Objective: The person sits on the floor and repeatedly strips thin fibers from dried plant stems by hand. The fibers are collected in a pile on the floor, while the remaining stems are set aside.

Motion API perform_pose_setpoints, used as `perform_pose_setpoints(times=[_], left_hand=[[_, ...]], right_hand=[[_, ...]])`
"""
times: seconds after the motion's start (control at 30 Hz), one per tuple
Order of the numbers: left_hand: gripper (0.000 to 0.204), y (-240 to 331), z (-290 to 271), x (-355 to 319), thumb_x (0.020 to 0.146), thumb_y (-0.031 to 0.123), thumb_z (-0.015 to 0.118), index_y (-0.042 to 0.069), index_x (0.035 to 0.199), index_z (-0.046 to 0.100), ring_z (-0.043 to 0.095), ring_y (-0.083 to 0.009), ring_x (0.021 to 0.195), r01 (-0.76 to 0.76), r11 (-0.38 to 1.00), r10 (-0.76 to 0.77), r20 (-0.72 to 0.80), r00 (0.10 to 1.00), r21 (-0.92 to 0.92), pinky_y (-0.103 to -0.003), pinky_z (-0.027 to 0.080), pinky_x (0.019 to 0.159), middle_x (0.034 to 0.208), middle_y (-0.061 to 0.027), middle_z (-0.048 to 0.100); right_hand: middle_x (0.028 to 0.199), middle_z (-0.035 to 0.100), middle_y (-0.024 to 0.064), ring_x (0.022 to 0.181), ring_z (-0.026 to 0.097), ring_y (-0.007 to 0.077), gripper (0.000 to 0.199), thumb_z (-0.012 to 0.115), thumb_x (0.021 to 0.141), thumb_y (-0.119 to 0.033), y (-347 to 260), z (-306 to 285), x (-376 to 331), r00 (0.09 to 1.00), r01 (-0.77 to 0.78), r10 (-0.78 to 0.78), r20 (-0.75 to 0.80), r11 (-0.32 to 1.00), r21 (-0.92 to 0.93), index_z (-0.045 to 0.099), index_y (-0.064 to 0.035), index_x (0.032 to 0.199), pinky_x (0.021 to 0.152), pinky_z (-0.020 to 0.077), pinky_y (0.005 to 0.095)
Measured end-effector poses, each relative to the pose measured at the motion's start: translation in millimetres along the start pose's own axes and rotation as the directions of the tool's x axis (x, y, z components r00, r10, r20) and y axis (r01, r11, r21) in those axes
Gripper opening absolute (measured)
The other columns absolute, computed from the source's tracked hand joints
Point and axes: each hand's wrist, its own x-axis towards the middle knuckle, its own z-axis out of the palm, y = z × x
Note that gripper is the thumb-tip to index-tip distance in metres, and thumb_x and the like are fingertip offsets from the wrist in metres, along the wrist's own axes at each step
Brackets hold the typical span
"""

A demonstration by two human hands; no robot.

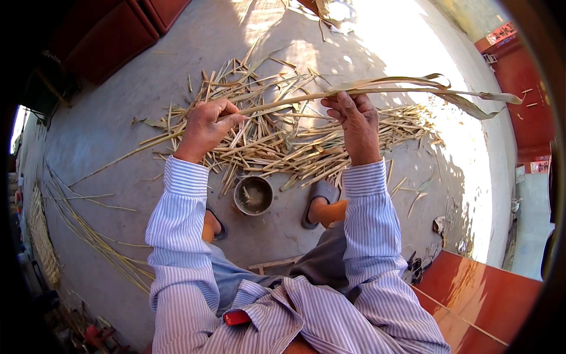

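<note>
Head view: a long dry reed stalk point(295, 101) lies crosswise above the metal bowl point(253, 195), its leafy end to the right. The left hand point(206, 127) is fisted around it; the right hand point(356, 121) pinches it, both equally near.

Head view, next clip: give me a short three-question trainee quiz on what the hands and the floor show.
1. True or false: both hands grip the same long dry stalk.
2. What stands on the floor between the person's feet? A) a small metal bowl B) a red brick C) a glass bottle
3. Fill in: the stalk's leafy end points to the person's ____.

Key
1. True: the left hand and the right hand both hold it, above the pile of cut stalks.
2. A: the metal bowl sits on the concrete floor.
3. Right.
</note>
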Motion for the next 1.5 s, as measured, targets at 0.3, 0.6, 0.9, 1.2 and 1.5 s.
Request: perform_pose_setpoints(times=[0.3, 0.6, 0.9, 1.2, 1.5], left_hand=[[0.016, 39, 49, 11, 0.083, 0.010, 0.075, 0.000, 0.094, 0.067, 0.061, -0.0077, 0.073, 0.114, 0.899, -0.128, -0.006, 0.992, -0.423, -0.022, 0.050, 0.066, 0.082, -0.0025, 0.068], [0.020, 32, 50, 8, 0.082, 0.012, 0.076, -0.001, 0.093, 0.066, 0.062, -0.0087, 0.070, -0.017, 0.902, -0.111, -0.268, 0.957, -0.431, -0.022, 0.052, 0.065, 0.081, -0.0050, 0.068], [0.033, -73, -43, 8, 0.084, 0.030, 0.075, 0.002, 0.100, 0.065, 0.061, -0.0118, 0.069, 0.172, 0.907, -0.370, -0.531, 0.762, -0.384, -0.026, 0.046, 0.060, 0.084, -0.0058, 0.069], [0.048, -41, -8, 1, 0.081, 0.046, 0.071, 0.001, 0.098, 0.069, 0.062, -0.0303, 0.098, -0.053, 0.892, 0.143, -0.169, 0.975, 0.448, -0.040, 0.046, 0.087, 0.099, -0.0145, 0.068], [0.024, -22, 19, -6, 0.082, 0.019, 0.077, -0.001, 0.093, 0.068, 0.065, -0.0113, 0.075, 0.265, 0.886, -0.249, 0.092, 0.964, -0.379, -0.024, 0.052, 0.072, 0.081, -0.0056, 0.069]], right_hand=[[0.096, 0.070, 0.0140, 0.088, 0.070, 0.0200, 0.031, 0.056, 0.098, -0.026, 8, 30, -13, 0.980, 0.034, -0.030, 0.197, 0.999, -0.017, 0.062, 0.0028, 0.107, 0.074, 0.0553, 0.0279], [0.097, 0.070, 0.0174, 0.087, 0.071, 0.0242, 0.031, 0.054, 0.099, -0.026, 20, 31, -11, 0.983, -0.044, 0.048, 0.177, 0.999, -0.026, 0.061, 0.0033, 0.106, 0.075, 0.0580, 0.0303], [0.092, 0.069, 0.0173, 0.080, 0.071, 0.0234, 0.029, 0.058, 0.097, -0.021, 16, 11, -6, 0.987, -0.149, 0.150, -0.065, 0.989, 0.020, 0.058, 0.0065, 0.106, 0.068, 0.0594, 0.0283], [0.094, 0.070, 0.0158, 0.083, 0.071, 0.0214, 0.029, 0.060, 0.096, -0.026, 16, 12, 1, 0.988, -0.139, 0.138, -0.074, 0.990, -0.015, 0.060, 0.0027, 0.103, 0.069, 0.0591, 0.0257], [0.092, 0.070, 0.0165, 0.079, 0.071, 0.0219, 0.030, 0.061, 0.095, -0.025, 19, 7, 4, 0.988, -0.122, 0.121, -0.092, 0.992, -0.009, 0.060, 0.0041, 0.102, 0.066, 0.0594, 0.0264]])
